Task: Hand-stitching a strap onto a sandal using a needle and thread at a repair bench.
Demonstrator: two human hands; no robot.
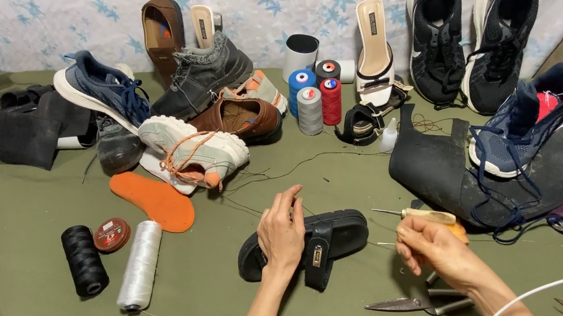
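Observation:
A black sandal (341, 232) with a wide strap and a small metal buckle lies flat on the green cloth. My left hand (281, 231) rests on its strap and footbed, fingers together. My right hand (432, 247) is closed around a wooden-handled awl (424, 216), whose thin metal point sticks out to the left, just right of the sandal's end. A dark thread (284, 172) trails across the cloth from behind my left hand toward the shoes.
Scissors (411, 303) lie below my right hand. A black spool (83, 259), a white spool (139, 265), a round tin (111, 234) and an orange insole (154, 199) sit left. Several shoes and thread cones (315, 97) crowd the back; a blue sneaker (522, 126) rests on black rubber sheet (439, 164).

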